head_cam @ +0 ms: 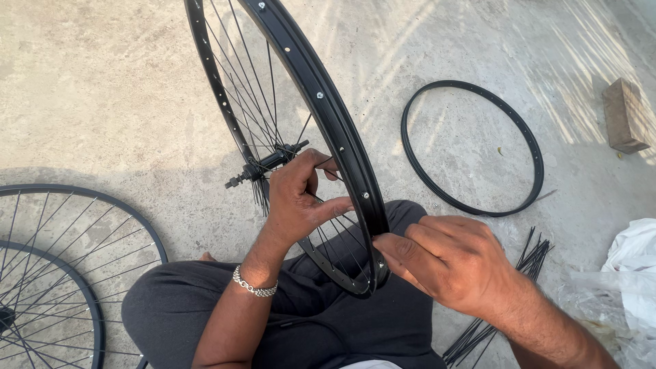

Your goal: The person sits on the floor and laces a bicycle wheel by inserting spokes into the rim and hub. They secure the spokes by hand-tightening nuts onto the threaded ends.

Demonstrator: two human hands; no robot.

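Note:
A black bicycle wheel rim point(321, 102) stands upright on my lap, with thin black spokes point(246, 89) running to a black hub point(270, 162). My left hand point(297, 198) reaches in between the spokes near the hub and pinches a spoke. A silver chain bracelet point(254, 285) sits on that wrist. My right hand point(447, 260) presses its fingertips against the outer side of the rim near its lowest part, closed on something small that I cannot make out.
Two spoked black wheels point(75, 260) lie on the concrete floor at the left. A bare black rim point(471, 147) lies at the right, a wooden block point(624, 115) beyond it. A bundle of loose black spokes point(506, 301) and a white plastic bag point(625, 280) lie at lower right.

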